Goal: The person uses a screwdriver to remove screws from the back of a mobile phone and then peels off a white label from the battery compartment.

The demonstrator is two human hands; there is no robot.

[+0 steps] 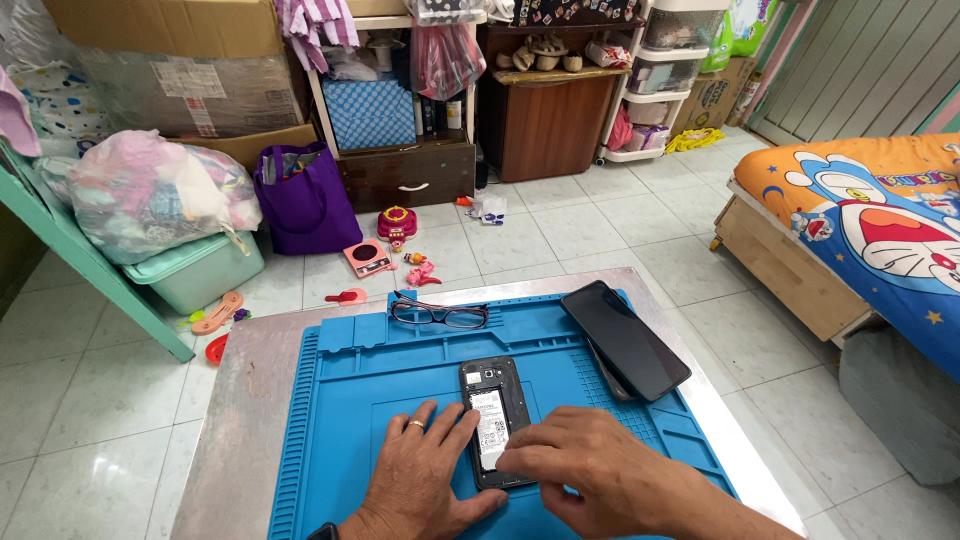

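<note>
A small black phone [493, 400] with its back cover off lies face down on a blue work mat [340, 400], its pale battery showing. My left hand [425, 475], a ring on one finger, rests flat on the mat with its fingers against the phone's left edge. My right hand [590, 465] covers the phone's lower right corner, fingertips pressing on the battery end. A larger black phone [625, 338] lies at the mat's right side, on top of another flat piece.
Dark-framed glasses [440, 316] lie at the mat's far edge. The mat sits on a small metal table [240, 400]. Toys [385, 255] litter the tiled floor beyond. A purple bag [300, 200], a green bin [200, 270] and shelves stand behind, a bed [860, 210] to the right.
</note>
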